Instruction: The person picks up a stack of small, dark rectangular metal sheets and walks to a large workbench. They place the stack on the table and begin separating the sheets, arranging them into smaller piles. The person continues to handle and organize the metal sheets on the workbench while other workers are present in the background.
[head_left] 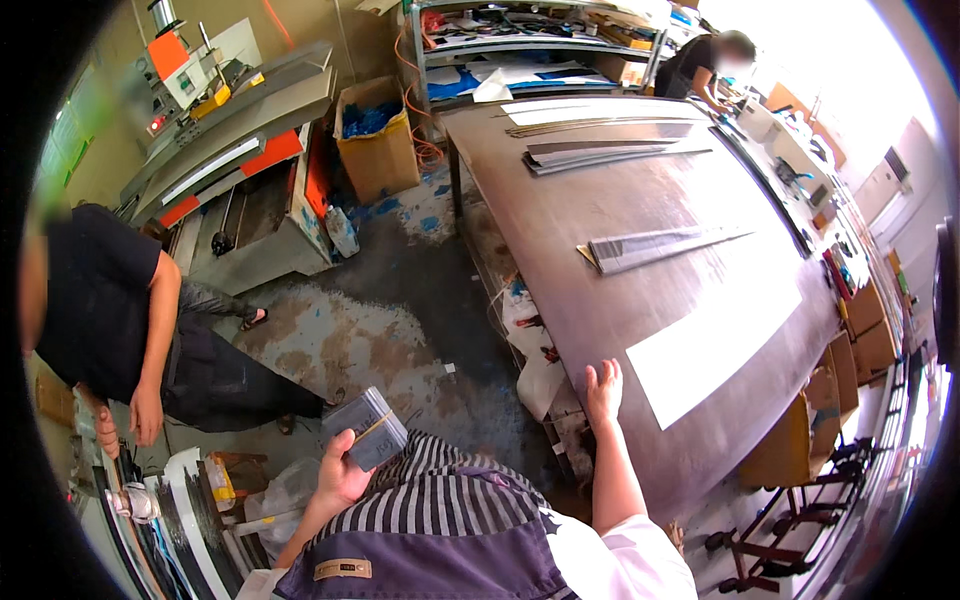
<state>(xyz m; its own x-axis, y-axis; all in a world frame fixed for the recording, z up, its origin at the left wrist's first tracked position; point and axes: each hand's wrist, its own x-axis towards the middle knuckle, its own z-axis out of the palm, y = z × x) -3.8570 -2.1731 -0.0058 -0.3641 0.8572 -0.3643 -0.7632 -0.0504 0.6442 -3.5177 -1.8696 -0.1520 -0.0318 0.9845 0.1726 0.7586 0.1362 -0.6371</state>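
My left hand [342, 473] is raised in front of my striped clothing and grips a thick grey bundle of flat pieces [366, 428] bound with a yellow rubber band. My right hand [603, 386] lies flat, fingers together, on the near edge of a long brown worktable [640, 210]. Just to the right of that hand lies a pale rectangular sheet [715, 345]. Farther up the table sits a long tapered stack of grey strips [660, 245].
More grey strips and white sheets [600, 135] lie at the table's far end. A person in black [110, 310] stands at left beside a grey and orange machine [225, 150]. Another person [705, 65] works by shelves [530, 50]. A cardboard box [378, 140] sits on the stained floor.
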